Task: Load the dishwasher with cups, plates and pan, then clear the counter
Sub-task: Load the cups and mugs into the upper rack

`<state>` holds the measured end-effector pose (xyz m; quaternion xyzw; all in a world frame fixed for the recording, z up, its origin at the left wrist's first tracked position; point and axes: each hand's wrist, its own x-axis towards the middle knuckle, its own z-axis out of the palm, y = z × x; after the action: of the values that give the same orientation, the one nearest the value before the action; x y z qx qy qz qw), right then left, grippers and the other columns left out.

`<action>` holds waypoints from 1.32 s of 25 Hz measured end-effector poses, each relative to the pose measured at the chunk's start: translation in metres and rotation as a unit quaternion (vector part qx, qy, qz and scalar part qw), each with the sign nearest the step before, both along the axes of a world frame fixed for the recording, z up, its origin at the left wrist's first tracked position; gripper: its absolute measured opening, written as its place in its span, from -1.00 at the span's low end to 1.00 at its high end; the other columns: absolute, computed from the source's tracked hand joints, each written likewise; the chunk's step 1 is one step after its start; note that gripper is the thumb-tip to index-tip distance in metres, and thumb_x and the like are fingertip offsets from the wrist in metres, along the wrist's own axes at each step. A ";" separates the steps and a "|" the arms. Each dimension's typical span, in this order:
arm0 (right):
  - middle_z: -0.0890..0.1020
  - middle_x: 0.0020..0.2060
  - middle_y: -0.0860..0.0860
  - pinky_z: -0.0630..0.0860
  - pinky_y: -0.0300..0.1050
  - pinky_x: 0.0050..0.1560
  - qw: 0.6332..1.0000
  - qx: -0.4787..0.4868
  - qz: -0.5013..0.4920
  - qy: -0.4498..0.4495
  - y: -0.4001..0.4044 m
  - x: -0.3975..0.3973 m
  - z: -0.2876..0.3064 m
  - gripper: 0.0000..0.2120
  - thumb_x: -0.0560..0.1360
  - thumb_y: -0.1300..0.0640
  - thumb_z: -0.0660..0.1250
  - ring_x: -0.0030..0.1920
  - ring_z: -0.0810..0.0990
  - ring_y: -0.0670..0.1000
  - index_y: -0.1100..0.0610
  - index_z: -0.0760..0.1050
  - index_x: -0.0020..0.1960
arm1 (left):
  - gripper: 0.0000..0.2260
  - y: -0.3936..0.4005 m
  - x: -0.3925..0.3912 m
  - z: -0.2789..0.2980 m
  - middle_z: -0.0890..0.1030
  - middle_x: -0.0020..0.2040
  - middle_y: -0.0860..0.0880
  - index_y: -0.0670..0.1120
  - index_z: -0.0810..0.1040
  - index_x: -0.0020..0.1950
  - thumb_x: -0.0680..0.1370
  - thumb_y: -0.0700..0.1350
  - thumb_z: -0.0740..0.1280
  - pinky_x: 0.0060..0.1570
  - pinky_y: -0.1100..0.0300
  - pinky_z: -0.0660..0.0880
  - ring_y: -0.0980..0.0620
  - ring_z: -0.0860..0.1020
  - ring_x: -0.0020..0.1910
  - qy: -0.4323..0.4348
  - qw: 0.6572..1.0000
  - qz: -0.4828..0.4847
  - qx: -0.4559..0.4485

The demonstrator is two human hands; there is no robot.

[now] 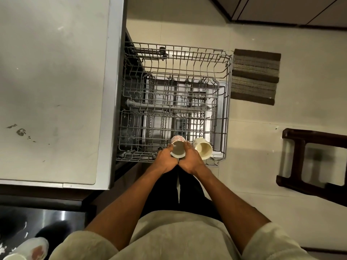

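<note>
Over the rack (228,102), both hands' grip tilts cup (178,149) mouth toward camera.

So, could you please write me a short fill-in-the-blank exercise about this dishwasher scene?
1. Both hands, left hand and right hand, hold the patterned ____.
2. The cream cup lies on the person's ____ side of it.
3. The upper rack is pulled ____.
4. The striped mat lies on the ____.

Missing words: cup; right; out; floor

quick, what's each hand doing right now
Left hand: grips the patterned cup.
Right hand: grips the same cup from the other side.
</note>
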<state>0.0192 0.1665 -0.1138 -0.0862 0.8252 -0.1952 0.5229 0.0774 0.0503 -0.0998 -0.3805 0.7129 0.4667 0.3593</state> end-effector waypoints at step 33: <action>-0.04 0.63 0.07 -0.17 -0.14 0.59 0.712 -0.411 0.474 0.316 -0.139 0.146 0.220 -0.29 0.60 0.16 0.28 0.62 -0.11 0.00 0.17 0.00 0.64 | -0.30 -0.026 0.223 0.208 0.07 0.62 -0.13 -0.22 0.10 0.60 0.45 -0.21 0.19 0.55 0.24 -0.13 0.00 -0.02 0.61 0.273 0.785 0.240 -0.502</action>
<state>0.1654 0.0274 0.1063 -0.7293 0.6314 -0.2027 0.1684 0.3004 0.0246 0.1086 -0.5225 0.8007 0.1983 -0.2159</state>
